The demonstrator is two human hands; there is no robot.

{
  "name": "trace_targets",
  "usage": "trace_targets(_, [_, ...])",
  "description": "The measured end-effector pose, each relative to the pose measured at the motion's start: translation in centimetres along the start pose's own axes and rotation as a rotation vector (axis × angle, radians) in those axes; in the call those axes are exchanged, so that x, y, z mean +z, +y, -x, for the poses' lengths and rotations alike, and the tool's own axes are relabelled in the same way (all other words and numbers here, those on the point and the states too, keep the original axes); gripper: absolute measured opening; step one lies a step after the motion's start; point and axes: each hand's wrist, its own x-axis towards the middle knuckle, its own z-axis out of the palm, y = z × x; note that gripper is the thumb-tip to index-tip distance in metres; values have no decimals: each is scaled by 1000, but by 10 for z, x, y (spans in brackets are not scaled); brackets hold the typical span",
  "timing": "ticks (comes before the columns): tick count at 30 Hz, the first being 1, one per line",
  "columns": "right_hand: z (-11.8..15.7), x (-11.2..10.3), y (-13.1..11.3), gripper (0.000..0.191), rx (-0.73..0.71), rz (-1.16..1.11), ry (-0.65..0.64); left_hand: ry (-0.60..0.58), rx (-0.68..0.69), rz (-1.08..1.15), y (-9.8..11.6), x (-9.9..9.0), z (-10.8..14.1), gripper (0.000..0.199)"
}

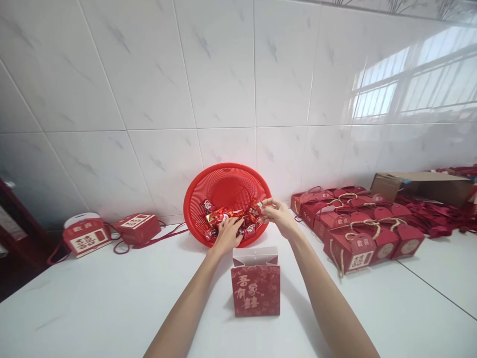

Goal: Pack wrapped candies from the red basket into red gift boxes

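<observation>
A red plastic basket (pixel 230 171) leans tilted against the wall, with several wrapped candies (pixel 219 215) in its lower part. My left hand (pixel 228 233) reaches over the basket's front rim, its fingers spread on the candies. At the basket's right rim, my right hand (pixel 276 215) pinches a small red wrapped candy (pixel 255 208) between thumb and fingers. Between my forearms a dark red paper box (pixel 256 291) stands upright with its top open and light lettering on its front. Its inside is mostly hidden.
Several closed red gift boxes (pixel 350 233) with rope handles stand in rows at the right. Behind them are an open cardboard box (pixel 428 186) and dark red ribbons (pixel 428 219). Two red boxes (pixel 87 236) with cords lie at the left on the white table (pixel 112 308).
</observation>
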Motion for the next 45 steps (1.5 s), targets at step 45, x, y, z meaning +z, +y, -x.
trace_targets(45, [70,0,-78,23,-317,383,-301,-291,201,474,57,-137,74,41])
